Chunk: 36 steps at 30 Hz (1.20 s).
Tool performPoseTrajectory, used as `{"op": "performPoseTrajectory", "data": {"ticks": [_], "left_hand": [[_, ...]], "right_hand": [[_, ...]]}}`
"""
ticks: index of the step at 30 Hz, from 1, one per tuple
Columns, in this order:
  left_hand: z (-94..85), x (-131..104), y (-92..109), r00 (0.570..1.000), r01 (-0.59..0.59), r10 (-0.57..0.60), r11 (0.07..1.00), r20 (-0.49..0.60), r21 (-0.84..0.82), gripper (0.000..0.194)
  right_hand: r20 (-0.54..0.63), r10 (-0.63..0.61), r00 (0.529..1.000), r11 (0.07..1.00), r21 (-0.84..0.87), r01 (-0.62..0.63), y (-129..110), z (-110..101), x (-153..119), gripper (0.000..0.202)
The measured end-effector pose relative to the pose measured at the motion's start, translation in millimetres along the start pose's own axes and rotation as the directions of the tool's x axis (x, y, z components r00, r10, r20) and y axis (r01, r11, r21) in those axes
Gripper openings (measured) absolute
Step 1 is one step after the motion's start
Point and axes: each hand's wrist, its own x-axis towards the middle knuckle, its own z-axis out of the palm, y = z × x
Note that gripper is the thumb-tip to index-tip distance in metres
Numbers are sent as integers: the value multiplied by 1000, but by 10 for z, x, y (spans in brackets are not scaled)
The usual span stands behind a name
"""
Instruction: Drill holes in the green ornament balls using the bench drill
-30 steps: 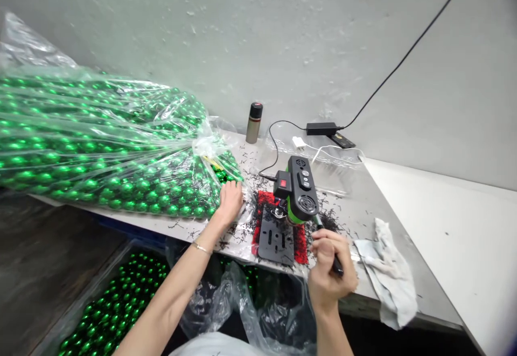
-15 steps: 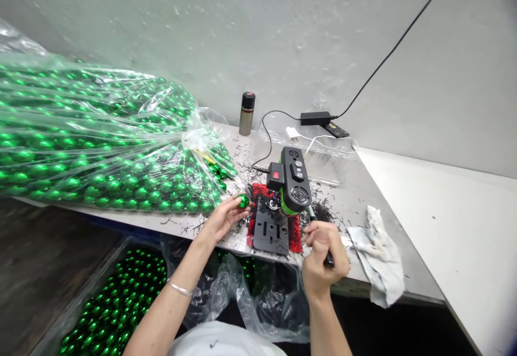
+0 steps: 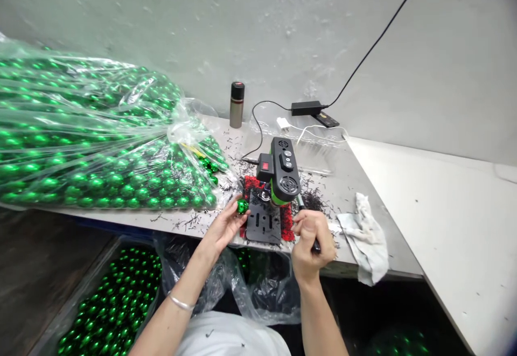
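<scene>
Between the fingers of my left hand (image 3: 226,223) is a shiny green ball (image 3: 242,206), just left of a black slotted base plate (image 3: 263,227). My right hand (image 3: 313,240) is wrapped round a black-gripped lever (image 3: 316,246) at the right of a small black and green machine (image 3: 285,170). The machine stands over the plate, which rests on a red mat (image 3: 287,221) strewn with black bits. A big clear bag of green balls (image 3: 89,146) lies on the table to the left.
A bottle (image 3: 237,105) stands by the wall, near a black power adapter (image 3: 306,108) with cables. A white cloth (image 3: 365,237) hangs over the right front edge. Below the table is a lined container of green balls (image 3: 117,297).
The whole view has shifted, so the table things appear farther left and slightly higher. My left hand has brought the green ball a little closer to the base plate. My right hand still grips the lever.
</scene>
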Motion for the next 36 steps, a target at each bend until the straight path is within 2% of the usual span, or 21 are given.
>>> {"op": "performPoseTrajectory", "data": {"ticks": [3, 6, 9, 12, 15, 19, 22, 27, 31, 36], "left_hand": [[15, 37, -59, 998, -64, 66, 986, -4, 156, 43], [54, 88, -173, 983, -163, 183, 877, 1, 451, 44], [105, 119, -285, 953, -254, 295, 656, 69, 710, 40], [151, 116, -353, 901, -356, 385, 394, 199, 847, 38], [193, 103, -385, 837, -440, 436, 172, 332, 882, 35], [237, 116, -432, 765, -514, 446, -14, 466, 858, 33], [233, 155, -484, 714, -549, 483, -62, 506, 834, 31], [154, 230, -554, 648, -601, 535, -80, 543, 796, 31], [121, 250, -574, 627, -611, 553, -89, 549, 787, 31], [120, 241, -581, 629, -611, 550, -87, 550, 787, 30]], "right_hand": [[9, -15, 1000, 1000, 13, 15, 6, 1, -8, 30], [17, -39, 999, 999, 12, 39, 1, -1, -6, 29], [30, -56, 998, 998, 10, 55, -2, -5, -3, 28], [35, -65, 997, 998, 16, 65, 9, -8, -12, 28], [36, -68, 997, 998, 13, 68, 27, -7, -32, 27], [36, -65, 997, 998, 12, 64, 30, -7, -37, 26], [46, -88, 995, 996, 18, 87, 18, -14, -15, 25], [103, -152, 983, 987, 60, 146, 94, -10, -58, 25], [76, -217, 973, 975, 59, 213, 309, 49, -257, 25], [20, -276, 961, 961, 38, 275, 563, 136, -516, 28]]}}
